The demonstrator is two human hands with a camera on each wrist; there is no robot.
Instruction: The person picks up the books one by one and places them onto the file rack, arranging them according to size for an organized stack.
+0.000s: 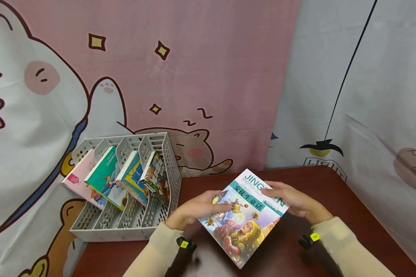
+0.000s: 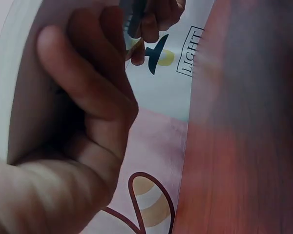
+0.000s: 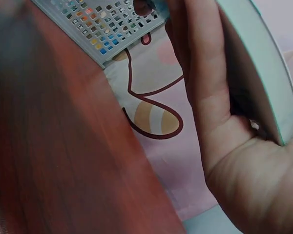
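A paperback book (image 1: pixel 244 219) with a fairy-tale picture, teal lettering and a white top band is held tilted over the table, cover up. My left hand (image 1: pixel 202 209) grips its left edge, thumb lying across the cover and fingers underneath. On the upper right edge, my right hand (image 1: pixel 292 200) holds it the same way, thumb near the title. In the left wrist view the left hand's fingers (image 2: pixel 88 83) curl beneath the book. The right wrist view shows the book's page edge (image 3: pixel 263 63) resting in the crook of the right thumb.
A light grey slotted file rack (image 1: pixel 124 234) stands at the left of the dark red-brown table (image 1: pixel 332 192). Leaning in its compartments are a pink book (image 1: pixel 84 181), a green book (image 1: pixel 105 177), blue-yellow books (image 1: pixel 135 179) and dark picture books (image 1: pixel 157 177). A printed curtain (image 1: pixel 222 77) hangs behind.
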